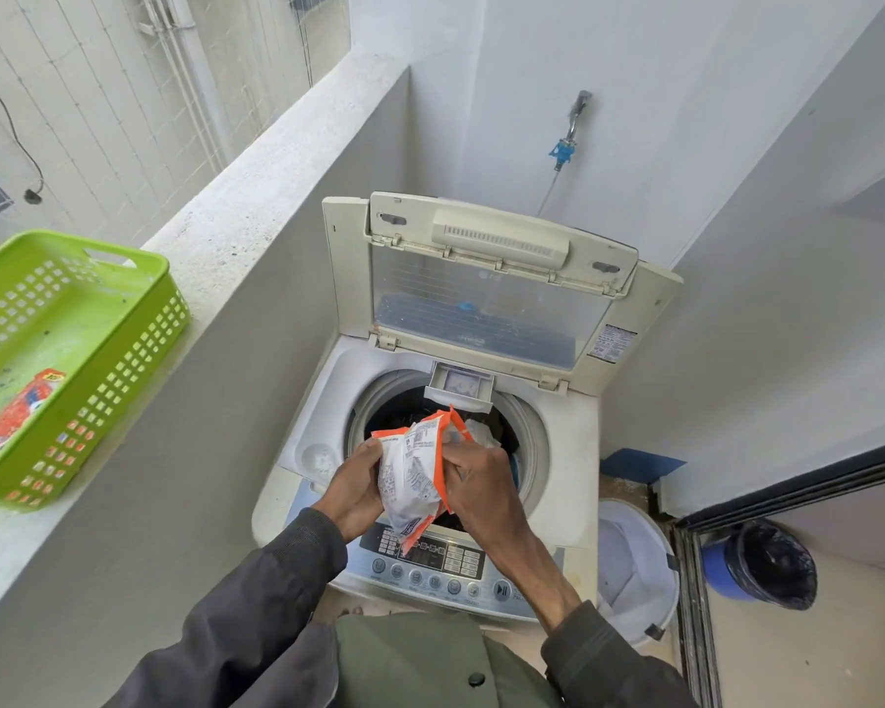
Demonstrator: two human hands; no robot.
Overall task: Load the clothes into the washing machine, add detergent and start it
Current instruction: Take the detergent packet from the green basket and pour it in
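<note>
A top-loading washing machine point(302, 442) stands in the corner with its lid point(486, 298) raised. Dark clothes point(399, 411) lie inside the drum. A small detergent drawer point(461, 385) is pulled out at the drum's back rim. Over the drum I hold an orange and white detergent packet point(415, 477) in both hands. My left hand point(353, 488) grips its left side and my right hand point(476, 482) pinches its upper right part. The control panel point(450, 569) lies just below the packet.
A green plastic basket point(139, 319) sits on the ledge at left with another orange detergent packet point(16, 421) inside. A white bucket point(634, 580) stands right of the machine, a blue bin point(757, 564) beyond a door frame. A tap point(573, 125) is on the back wall.
</note>
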